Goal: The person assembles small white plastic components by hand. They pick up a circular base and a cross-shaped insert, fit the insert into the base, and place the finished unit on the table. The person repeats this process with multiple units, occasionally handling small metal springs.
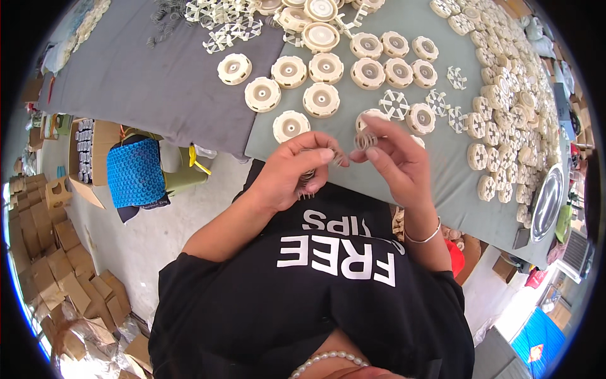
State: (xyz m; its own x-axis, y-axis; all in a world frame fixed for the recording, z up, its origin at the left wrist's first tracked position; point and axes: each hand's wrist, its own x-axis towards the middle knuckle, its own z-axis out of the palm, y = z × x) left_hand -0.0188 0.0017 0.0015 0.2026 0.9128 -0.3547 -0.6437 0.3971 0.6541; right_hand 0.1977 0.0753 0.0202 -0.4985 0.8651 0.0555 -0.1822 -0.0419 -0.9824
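Observation:
My left hand [287,169] is closed round several metal coil springs; one coil spring [307,183] pokes out below its fingers, and another shows at the fingertips. Close by on the right, my right hand [399,163] pinches a single coil spring [365,140] between thumb and fingers. Both hands are raised over the near edge of the table, a small gap between them. Just beyond lie round cream plastic discs [321,100] with notched rims, in loose rows. A spoked white plastic ring [394,104] sits behind my right hand.
More springs [169,19] and a heap of spoked rings [227,25] lie at the far left of the cloth-covered table [170,82]. Many assembled discs [505,120] line the right side, near a metal tray [547,202]. A blue-padded chair [136,172] and cardboard boxes [79,271] stand left.

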